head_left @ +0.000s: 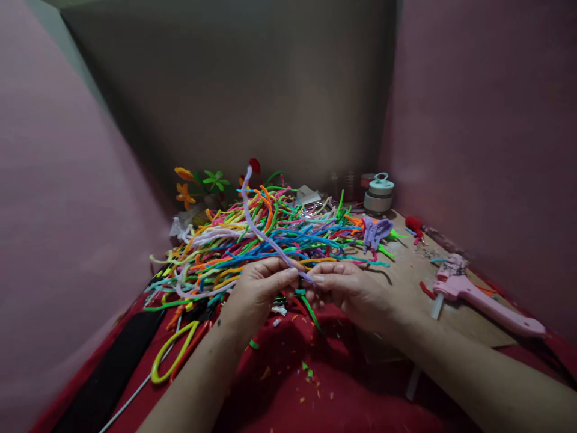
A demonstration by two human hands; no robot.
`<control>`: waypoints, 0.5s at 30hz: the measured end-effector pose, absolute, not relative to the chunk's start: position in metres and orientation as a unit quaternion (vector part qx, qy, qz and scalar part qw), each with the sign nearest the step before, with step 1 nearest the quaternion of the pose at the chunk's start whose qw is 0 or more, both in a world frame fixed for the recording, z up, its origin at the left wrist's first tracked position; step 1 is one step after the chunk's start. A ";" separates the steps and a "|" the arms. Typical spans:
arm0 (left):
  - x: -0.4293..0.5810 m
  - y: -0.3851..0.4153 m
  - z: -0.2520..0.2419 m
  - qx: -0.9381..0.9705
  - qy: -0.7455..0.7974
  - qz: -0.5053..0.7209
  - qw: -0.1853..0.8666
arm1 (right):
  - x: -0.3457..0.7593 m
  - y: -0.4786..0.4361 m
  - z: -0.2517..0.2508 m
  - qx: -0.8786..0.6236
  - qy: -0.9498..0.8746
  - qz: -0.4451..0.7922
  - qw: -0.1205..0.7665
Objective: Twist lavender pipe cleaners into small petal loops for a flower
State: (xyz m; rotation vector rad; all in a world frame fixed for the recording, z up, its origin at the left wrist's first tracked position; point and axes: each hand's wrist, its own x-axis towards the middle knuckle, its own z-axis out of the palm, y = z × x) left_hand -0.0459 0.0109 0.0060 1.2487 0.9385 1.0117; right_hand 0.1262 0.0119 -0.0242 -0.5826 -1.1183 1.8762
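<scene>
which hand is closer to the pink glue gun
Right. The right hand sits left of the pink glue gun, apart from it; the left hand is farther left still. Both pinch the lilac pipe cleaner.

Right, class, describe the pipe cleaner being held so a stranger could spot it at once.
Start at the big tangle of coloured pipe cleaners. In front, the left hand and right hand pinch one strand. Pale lilac, it alone arches up above the heap.

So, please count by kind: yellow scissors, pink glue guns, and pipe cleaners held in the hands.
Yellow scissors: 1
Pink glue gun: 1
Lilac pipe cleaner, pinched between left hand and right hand: 1
Total: 3
</scene>
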 end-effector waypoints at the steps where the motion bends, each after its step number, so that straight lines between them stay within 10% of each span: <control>1: -0.045 0.011 0.006 0.544 0.410 0.420 0.600 | 0.126 0.011 -0.023 -0.236 -0.454 0.742 0.433; 15: -0.039 0.010 0.000 0.523 0.379 0.411 0.644 | 0.126 0.008 -0.019 -0.246 -0.445 0.760 0.406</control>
